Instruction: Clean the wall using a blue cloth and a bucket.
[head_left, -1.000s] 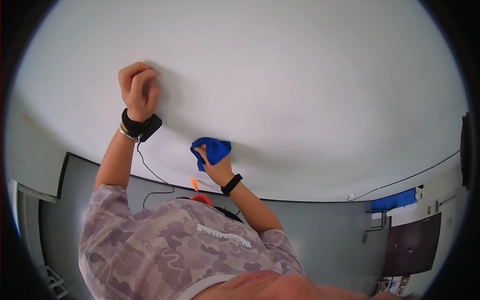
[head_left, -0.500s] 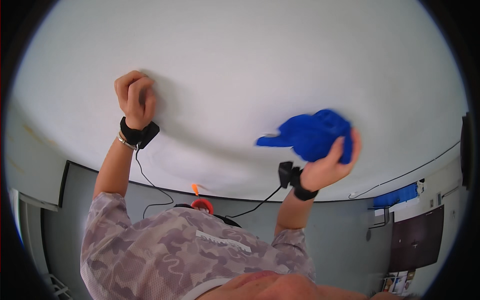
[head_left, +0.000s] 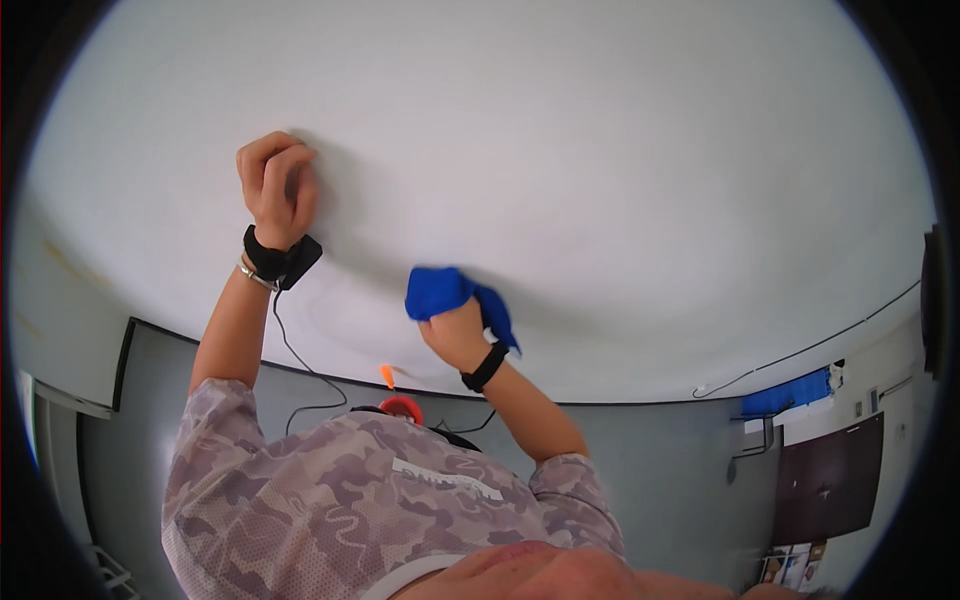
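A bunched blue cloth [head_left: 440, 293] is in my right hand [head_left: 458, 335], which presses it against the white wall [head_left: 600, 150]. One end of the cloth hangs out on the far side of my fingers. My left hand [head_left: 278, 190] rests higher up and to the left, its fingers loosely curled with the tips toward the wall; I see nothing between them. Each wrist wears a black strap. On the left one sits a black box [head_left: 302, 262] with a cable, beside a light bracelet.
Below the wall's dark lower edge lies a grey floor [head_left: 680, 480]. A red round object [head_left: 402, 408] and an orange piece [head_left: 388, 376] show at my waist. Black cables run from my wrists. Farther right are a thin cable [head_left: 800, 348] on the wall, a dark door [head_left: 830, 475] and something blue [head_left: 790, 392].
My right hand has swept the blue cloth leftward and slightly down along the wall, and the cloth is more bunched. My left hand has barely shifted.
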